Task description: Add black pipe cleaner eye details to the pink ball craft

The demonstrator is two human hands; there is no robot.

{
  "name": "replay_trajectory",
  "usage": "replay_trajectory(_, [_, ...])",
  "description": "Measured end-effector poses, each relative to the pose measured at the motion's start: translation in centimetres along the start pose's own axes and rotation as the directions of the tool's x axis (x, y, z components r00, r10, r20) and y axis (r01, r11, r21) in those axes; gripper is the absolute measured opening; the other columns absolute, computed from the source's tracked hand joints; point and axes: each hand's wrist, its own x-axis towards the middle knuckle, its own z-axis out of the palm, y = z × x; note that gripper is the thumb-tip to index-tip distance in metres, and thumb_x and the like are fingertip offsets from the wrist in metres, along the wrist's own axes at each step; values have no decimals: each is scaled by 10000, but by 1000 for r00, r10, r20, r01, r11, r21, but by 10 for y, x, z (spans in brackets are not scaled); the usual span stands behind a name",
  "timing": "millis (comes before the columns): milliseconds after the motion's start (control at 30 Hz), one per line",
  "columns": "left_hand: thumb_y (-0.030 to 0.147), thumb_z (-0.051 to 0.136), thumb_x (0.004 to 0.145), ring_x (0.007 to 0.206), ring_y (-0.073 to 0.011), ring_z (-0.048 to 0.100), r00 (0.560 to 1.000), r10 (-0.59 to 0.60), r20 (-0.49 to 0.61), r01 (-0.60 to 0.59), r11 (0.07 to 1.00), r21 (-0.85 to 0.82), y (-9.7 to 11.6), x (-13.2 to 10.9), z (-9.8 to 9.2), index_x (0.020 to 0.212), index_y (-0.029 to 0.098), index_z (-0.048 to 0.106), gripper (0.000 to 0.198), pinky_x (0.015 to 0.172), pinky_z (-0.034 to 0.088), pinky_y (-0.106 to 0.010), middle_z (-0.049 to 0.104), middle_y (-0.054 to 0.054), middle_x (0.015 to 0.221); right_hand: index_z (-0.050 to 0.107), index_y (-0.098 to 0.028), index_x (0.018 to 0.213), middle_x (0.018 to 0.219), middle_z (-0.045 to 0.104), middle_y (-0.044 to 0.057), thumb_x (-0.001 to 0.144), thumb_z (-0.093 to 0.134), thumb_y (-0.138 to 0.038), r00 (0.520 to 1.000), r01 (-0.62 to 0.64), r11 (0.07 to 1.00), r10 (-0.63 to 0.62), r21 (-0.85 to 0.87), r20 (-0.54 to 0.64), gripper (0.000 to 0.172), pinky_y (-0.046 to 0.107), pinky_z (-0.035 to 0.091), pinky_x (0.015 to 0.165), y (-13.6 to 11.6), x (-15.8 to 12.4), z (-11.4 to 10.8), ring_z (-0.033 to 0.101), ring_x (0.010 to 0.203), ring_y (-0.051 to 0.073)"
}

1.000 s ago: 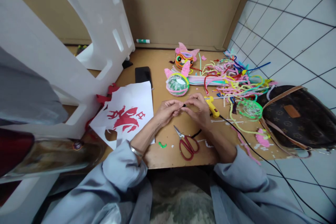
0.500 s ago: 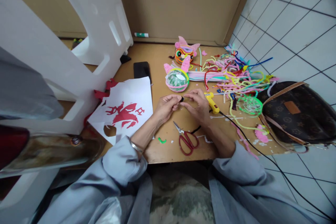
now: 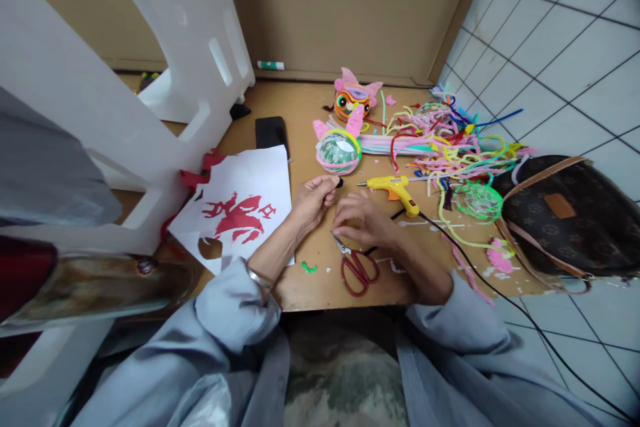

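Between thumb and fingertips, my left hand [image 3: 315, 201] pinches a small black piece [image 3: 340, 182], perhaps coiled pipe cleaner. My right hand [image 3: 365, 220] hovers just above the tips of the red-handled scissors [image 3: 357, 268], its fingers loosely bent and apart, with nothing visible in them. Beyond my right hand lies a yellow hot glue gun [image 3: 393, 188], nozzle pointing left. Past my left hand stands a clear ball [image 3: 339, 152] trimmed with pink and yellow pipe cleaner, with pink ears. Behind it is a more finished orange-and-pink animal head [image 3: 353, 103] with large eyes.
Red-patterned white paper [image 3: 273, 180] and a black phone [image 3: 270, 132] lie on the left. Tangled pipe cleaners [image 3: 450, 143], a green-wrapped clear ball [image 3: 480, 202] and a brown handbag [image 3: 570, 213] fill the right. The glue gun's black cord [image 3: 480, 271] runs off right.
My right hand has moved away from the black piece, down and left toward the scissors, uncovering the glue gun. My left hand keeps the piece and has shifted slightly left.
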Motion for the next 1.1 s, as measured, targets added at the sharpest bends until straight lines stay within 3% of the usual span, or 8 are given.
replay_trajectory(67, [264,823,548,422,-4,340,1000,-4,-15,4,1000,3,1,0,1,671,104,618,288,414,213,-145,458,63,491,689,-203,756,765,672,-3,856,642,-278,981,34,999,-40,35,188,133,352,294,808,-6,1,4,547,819,164])
replay_trajectory(133, [252,816,559,424,-5,341,1000,-8,-27,8,1000,7,2,-1,1,667,106,615,270,414,214,-144,455,62,493,694,-206,751,745,678,-15,843,653,-234,951,55,997,-66,46,303,105,353,269,819,-13,2,9,538,816,158])
replay_trajectory(400, [235,805,586,424,-5,339,999,-27,-42,28,999,24,3,-2,3,647,109,606,244,411,207,-141,438,62,487,652,-191,732,783,674,-6,820,604,-154,874,120,992,-92,-28,476,107,335,266,810,-29,3,24,516,845,164])
replay_trajectory(600, [271,826,565,423,-1,328,1000,-5,-29,6,1000,27,0,0,1,617,115,575,300,409,193,-142,419,71,490,545,-187,663,724,593,1,744,542,-122,881,78,997,-75,11,467,104,315,346,795,-33,3,26,495,764,156])
replay_trajectory(733, [285,836,538,422,-4,324,999,1,-33,0,1000,23,-1,0,0,635,113,599,308,408,195,-145,408,76,475,510,-186,714,689,535,-35,706,515,-79,939,-126,965,41,230,342,108,230,371,633,-30,2,13,466,641,105])
replay_trajectory(900, [280,833,554,423,-5,325,999,5,-41,-4,1000,25,1,-1,0,652,113,609,296,410,201,-149,419,72,484,576,-169,844,700,574,-31,797,532,-150,945,-282,847,163,450,285,66,204,396,584,-21,-3,5,486,610,89])
replay_trajectory(1000, [278,833,556,424,-5,326,1000,8,-28,-7,1000,25,1,-1,1,638,114,604,294,412,198,-151,422,70,484,633,-152,857,720,628,-6,837,560,-229,935,-330,824,219,460,278,108,219,415,607,-13,-4,4,525,631,103])
replay_trajectory(1100, [288,831,550,421,-6,325,1000,13,-18,-13,1000,27,0,-1,1,630,115,605,295,412,195,-157,425,70,477,620,-155,792,679,602,-12,867,533,-274,949,-310,874,261,373,176,165,227,396,608,-4,-3,-2,511,629,110])
